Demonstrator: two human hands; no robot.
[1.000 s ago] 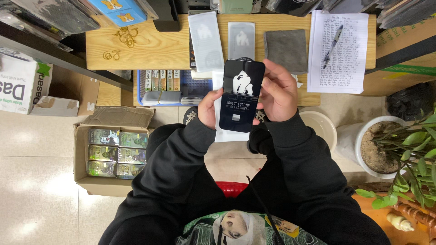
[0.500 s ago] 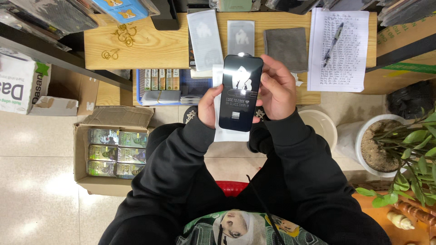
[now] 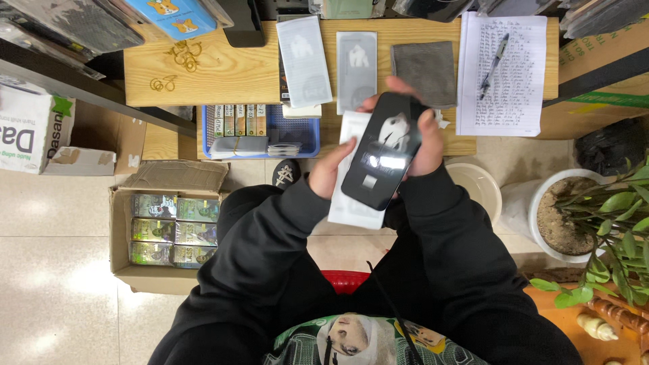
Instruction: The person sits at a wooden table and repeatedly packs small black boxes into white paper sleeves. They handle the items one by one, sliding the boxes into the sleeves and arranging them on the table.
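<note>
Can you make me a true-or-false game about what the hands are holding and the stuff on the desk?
1. Both hands hold a glossy black screen protector. True: the left hand and the right hand grip its sides.
2. A white packet lies behind the black sheet. True.
3. The pen rests on the grey cloth. False: it lies on the handwritten paper.
4. The cardboard box on the floor is shut. False: its flaps are open, with small packs inside.
5. The blue basket hangs on a wall. False: it sits under the wooden desk.
</note>
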